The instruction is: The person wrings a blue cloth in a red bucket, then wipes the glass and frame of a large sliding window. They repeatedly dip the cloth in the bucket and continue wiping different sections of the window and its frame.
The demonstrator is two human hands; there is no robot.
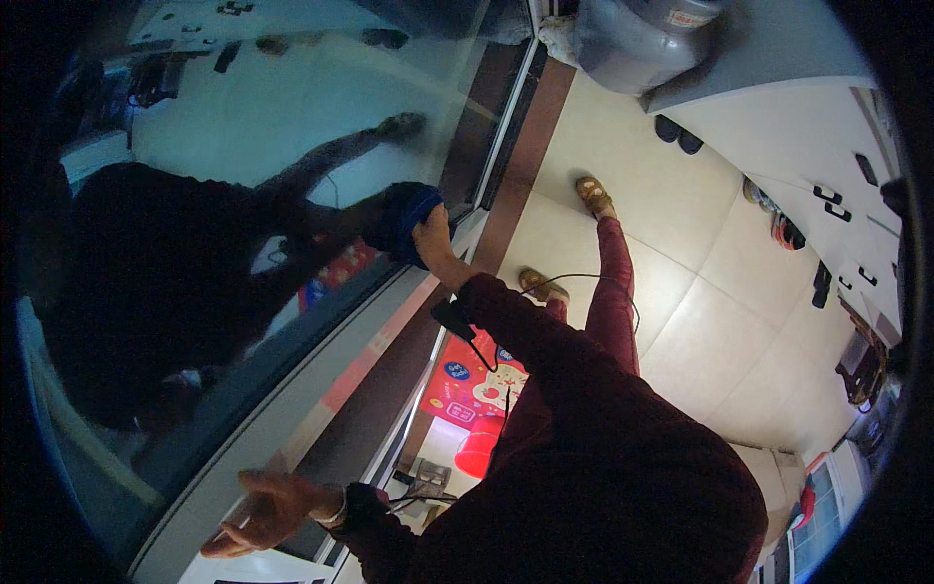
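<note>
My right hand (435, 237) is shut on a dark blue cloth (405, 219), which lies against a large dark glass pane (292, 146) close to its frame. The cloth hides most of my fingers. My left hand (270, 511), with a pale band at the wrist, reaches out at the lower left in front of the pane's frame (292, 394). Its fingers are apart and slightly blurred. I see nothing clearly held in it; whether it touches the frame is hard to tell. The glass mirrors my dark body and arm.
Below my right forearm hangs a black object (452, 319) with a thin cord (576, 276). A red printed sheet or mat (467, 379) and a red container (479, 447) are beside me. White cabinets (795, 146), a grey metal cylinder (635, 44) and several shoes (788, 232) stand along the tiled floor (671, 241).
</note>
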